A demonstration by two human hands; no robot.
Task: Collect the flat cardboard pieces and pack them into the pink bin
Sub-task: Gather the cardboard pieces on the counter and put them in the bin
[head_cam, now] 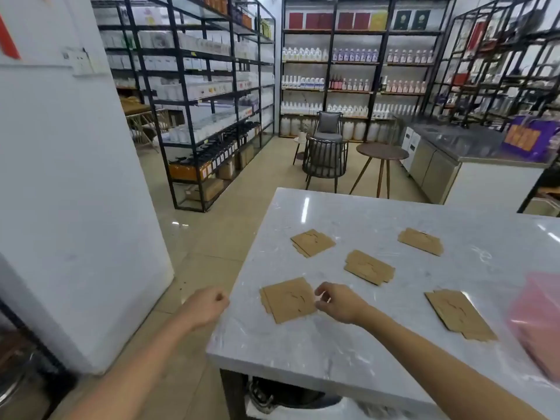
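Several flat brown cardboard pieces lie spread on a white marble table (318,353). The nearest cardboard piece (288,300) lies by the table's left edge. My right hand (339,301) hovers at its right edge with fingers curled and apart, holding nothing. My left hand (209,304) hangs off the table's left side, loosely closed and empty. Other pieces lie at the far left (313,242), the middle (369,267), the far right (421,241) and the near right (459,313). The pink bin (539,319) stands blurred at the table's right edge.
A white pillar (75,207) rises to the left of the table. Black metal shelves (194,101) with bottles line the room. Chairs (325,159) and a small round table (381,153) stand beyond the marble table. A steel counter (454,147) is at the right.
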